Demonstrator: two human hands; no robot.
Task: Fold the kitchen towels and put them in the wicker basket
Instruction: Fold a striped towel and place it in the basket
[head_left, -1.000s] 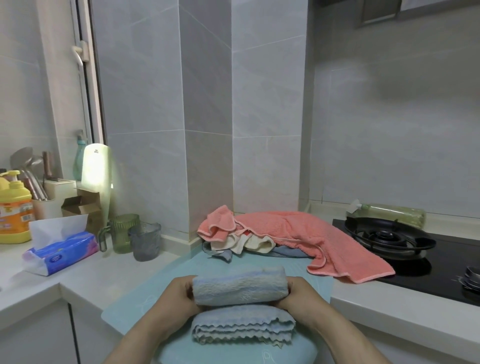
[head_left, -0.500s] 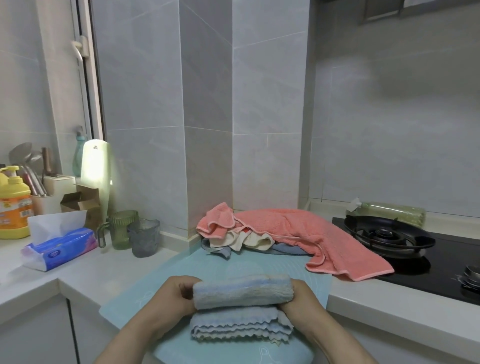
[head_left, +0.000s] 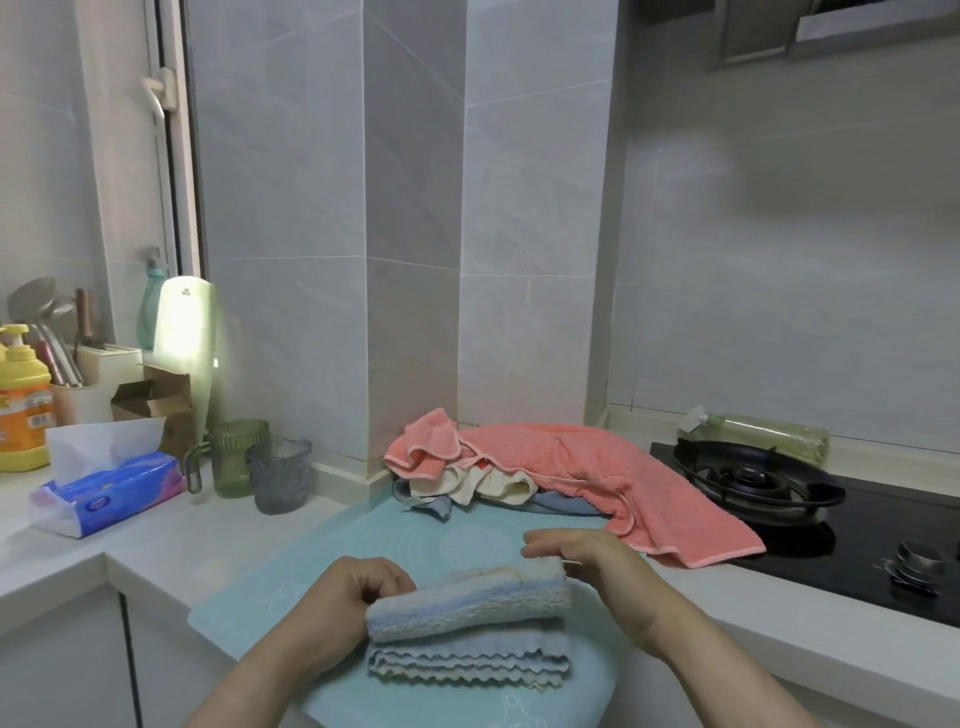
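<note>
A folded pale blue-and-white towel (head_left: 467, 597) lies on top of a folded blue towel with a wavy edge (head_left: 467, 660), both on the light blue mat (head_left: 374, 535). My left hand (head_left: 358, 587) grips the upper towel's left end, fingers curled round it. My right hand (head_left: 587, 551) hovers at the towel's right end with fingers extended, off the cloth. Behind lies a heap of unfolded towels: a pink one (head_left: 597, 462) over a cream one (head_left: 483, 483) and a blue one (head_left: 556, 501). No wicker basket is in view.
A black gas hob (head_left: 753, 478) sits at the right, with a plastic bottle (head_left: 763, 436) behind it. At the left stand a tissue pack (head_left: 109, 488), a green cup (head_left: 236, 457), a grey cup (head_left: 280, 475), a yellow soap bottle (head_left: 21, 400) and a utensil holder (head_left: 83, 384).
My right hand has let go of the upper towel's right end and lifted away, fingers spread. My left hand keeps its hold. The view has tilted slightly upward.
</note>
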